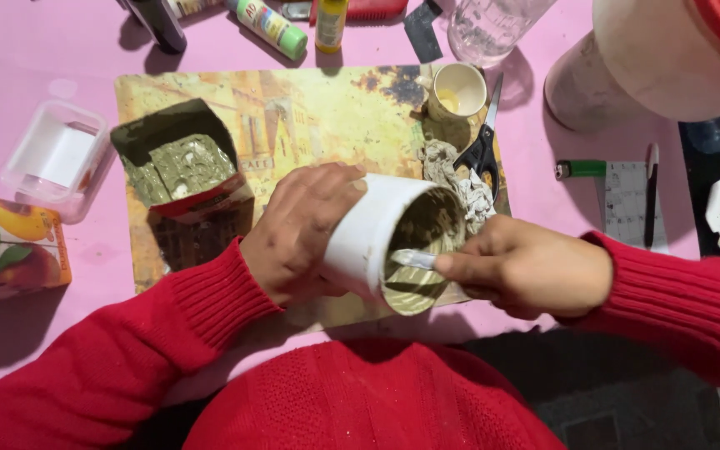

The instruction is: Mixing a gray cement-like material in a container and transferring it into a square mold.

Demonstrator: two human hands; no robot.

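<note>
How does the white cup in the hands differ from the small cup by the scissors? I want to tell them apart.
The white cup is larger and tipped on its side, gripped by the left hand; the small cup stands upright, untouched. The white cup's inside is smeared grey-green, with a tool from the right hand in it; the small cup's inside is pale with a yellow patch. Both are open-topped and over the placemat.

my left hand (306, 229) sits at frame centre, fingers curled in a closed grasp, forearm entering from lower left. my right hand (527, 267) sits centre right, fingertips pinched together, forearm entering from the right edge.
</note>
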